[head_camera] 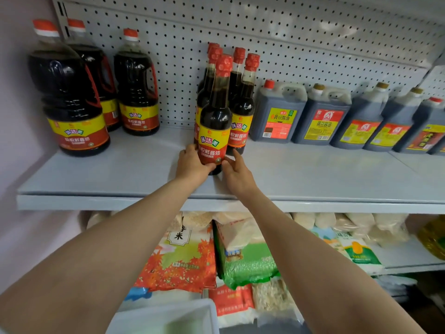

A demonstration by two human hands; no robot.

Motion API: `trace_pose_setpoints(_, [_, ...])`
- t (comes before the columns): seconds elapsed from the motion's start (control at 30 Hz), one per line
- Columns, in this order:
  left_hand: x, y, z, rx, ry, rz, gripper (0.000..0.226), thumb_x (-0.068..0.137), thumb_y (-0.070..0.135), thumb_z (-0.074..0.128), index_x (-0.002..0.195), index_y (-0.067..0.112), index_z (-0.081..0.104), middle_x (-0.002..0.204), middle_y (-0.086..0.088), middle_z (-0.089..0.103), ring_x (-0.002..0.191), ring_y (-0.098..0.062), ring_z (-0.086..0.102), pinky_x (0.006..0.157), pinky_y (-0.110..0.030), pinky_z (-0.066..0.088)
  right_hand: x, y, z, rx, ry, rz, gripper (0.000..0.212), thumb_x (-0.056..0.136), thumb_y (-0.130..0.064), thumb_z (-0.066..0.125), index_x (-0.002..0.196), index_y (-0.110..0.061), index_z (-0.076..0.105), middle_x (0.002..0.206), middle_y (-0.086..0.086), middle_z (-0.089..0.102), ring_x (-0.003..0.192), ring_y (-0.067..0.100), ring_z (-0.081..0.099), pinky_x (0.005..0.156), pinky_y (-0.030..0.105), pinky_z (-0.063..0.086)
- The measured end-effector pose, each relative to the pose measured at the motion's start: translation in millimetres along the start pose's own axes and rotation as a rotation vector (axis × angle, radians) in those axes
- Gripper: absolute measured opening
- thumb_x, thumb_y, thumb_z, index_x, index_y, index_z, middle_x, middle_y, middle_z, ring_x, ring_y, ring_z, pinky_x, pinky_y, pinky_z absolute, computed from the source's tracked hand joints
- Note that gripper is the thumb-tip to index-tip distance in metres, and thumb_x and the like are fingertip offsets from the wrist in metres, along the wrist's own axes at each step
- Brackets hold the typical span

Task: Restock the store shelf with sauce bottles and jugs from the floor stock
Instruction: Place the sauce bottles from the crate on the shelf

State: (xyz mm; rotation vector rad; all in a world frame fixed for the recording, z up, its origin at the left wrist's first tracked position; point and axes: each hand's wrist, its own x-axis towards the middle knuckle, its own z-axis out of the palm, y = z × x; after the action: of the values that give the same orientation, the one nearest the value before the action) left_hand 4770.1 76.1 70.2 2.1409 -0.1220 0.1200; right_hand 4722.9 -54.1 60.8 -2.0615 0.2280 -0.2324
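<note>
A dark sauce bottle with a red cap and yellow-red label stands upright on the grey shelf, in front of several matching bottles. My left hand grips its base from the left. My right hand holds the base from the right, thumb up along the label. Three large round jugs with red handles stand at the shelf's left. Several square dark jugs line the right side.
A white pegboard backs the shelf. Below it, bags of rice and grain fill the lower shelf, with a yellow oil jug at the far right. A pale plastic bin sits at the bottom.
</note>
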Motion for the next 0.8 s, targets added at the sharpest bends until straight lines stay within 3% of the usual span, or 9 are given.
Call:
trace_pose_setpoints(0.17, [-40.7,-17.3,-4.4,-0.051,0.073,-0.05,0.067,0.082,0.023,0.08,0.138,0.012,0.045,0.138,-0.01,0.051,0.121,-0.026,0.056,0.1,-0.036,0.047,-41.3,8.5,-2.2,-0.017,0.087,-0.007,0.05,0.104,-0.025,0.05,0.151,-0.014,0.037,0.141,0.008,0.058,0.127,0.026,0.055,0.103,0.033,0.042])
trace_pose_setpoints(0.27, [-78.7,-31.4,-7.5,-0.148,0.138,-0.034,0.058,0.085,0.017,0.076,0.135,0.012,0.049,0.134,-0.009,0.053,0.114,-0.019,0.059,0.09,-0.026,0.047,-82.9,20.3,5.9,-0.033,0.176,-0.11,0.042,0.102,-0.019,0.053,0.143,-0.014,0.046,0.135,0.005,0.062,0.121,0.021,0.059,0.094,0.025,0.042])
trace_pose_setpoints(0.37, [-120.9,-56.2,-7.1,-0.207,0.232,0.035,0.047,0.086,0.012,0.074,0.128,0.014,0.053,0.128,-0.007,0.054,0.105,-0.014,0.059,0.09,-0.032,0.055,-126.1,49.4,25.2,-0.093,0.217,-0.254,0.042,0.097,-0.014,0.056,0.138,-0.014,0.05,0.132,0.004,0.062,0.12,0.022,0.058,0.095,0.033,0.047])
trace_pose_setpoints(0.5, [-176.6,-108.4,-1.2,-0.08,0.224,-0.037,0.043,0.083,0.012,0.075,0.123,0.012,0.057,0.124,-0.009,0.053,0.1,-0.02,0.061,0.086,-0.039,0.055,-170.9,95.4,50.3,-0.24,0.032,-0.145,0.046,0.094,-0.019,0.061,0.139,-0.017,0.051,0.135,0.01,0.058,0.115,0.031,0.058,0.088,0.039,0.049])
trace_pose_setpoints(0.63, [-230.2,-177.4,9.1,0.117,0.035,-0.188,0.052,0.078,0.012,0.08,0.126,0.013,0.059,0.128,-0.014,0.053,0.111,-0.028,0.057,0.097,-0.036,0.046,-208.8,139.1,66.7,-0.371,-0.186,0.029,0.057,0.091,-0.022,0.068,0.145,-0.024,0.047,0.137,0.01,0.054,0.12,0.031,0.055,0.093,0.036,0.047])
trace_pose_setpoints(0.8, [-289.5,-239.0,26.6,0.22,-0.192,-0.371,0.059,0.079,0.019,0.081,0.132,0.014,0.055,0.13,-0.014,0.051,0.117,-0.03,0.053,0.097,-0.037,0.043,-252.9,192.5,88.7,-0.458,-0.396,0.225,0.065,0.088,-0.028,0.073,0.147,-0.026,0.045,0.14,0.011,0.051,0.123,0.031,0.056,0.099,0.036,0.048])
